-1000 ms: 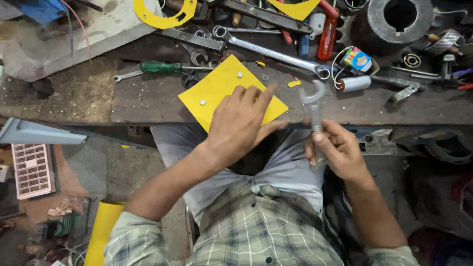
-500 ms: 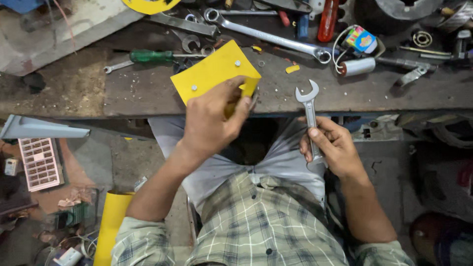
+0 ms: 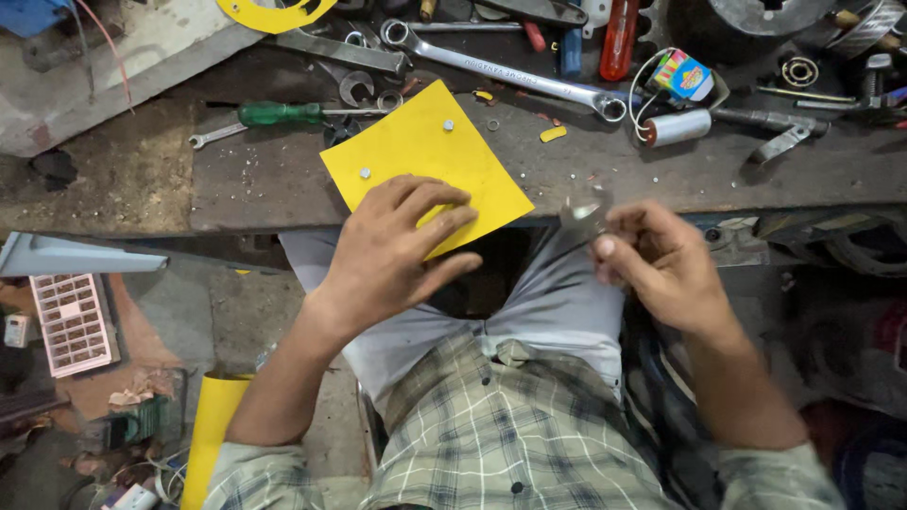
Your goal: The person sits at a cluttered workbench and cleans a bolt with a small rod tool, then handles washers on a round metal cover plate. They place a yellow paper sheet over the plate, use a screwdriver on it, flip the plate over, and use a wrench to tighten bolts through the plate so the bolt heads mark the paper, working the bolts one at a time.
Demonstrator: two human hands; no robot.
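Note:
A yellow square sheet [image 3: 416, 151] with two small bolts on it lies at the near edge of the dark workbench [image 3: 265, 179]. My left hand [image 3: 392, 250] rests flat on the sheet's near corner, fingers spread. My right hand [image 3: 657, 264] grips a silver open-ended wrench [image 3: 584, 212] just off the bench edge, above my lap; its head shows blurred above my fingers and the shaft is hidden in my fist.
Tools crowd the back of the bench: a long ring spanner [image 3: 501, 68], a green-handled screwdriver [image 3: 283, 113], a red-handled tool [image 3: 619, 38], a white cylinder with wires [image 3: 675, 127], a yellow ring-shaped cutout [image 3: 274, 13]. A pink grid tray [image 3: 71, 321] lies on the floor at left.
My right hand has turned the wrench from upright to pointing away, bringing its head close to the bench edge. My left hand stays on the yellow sheet.

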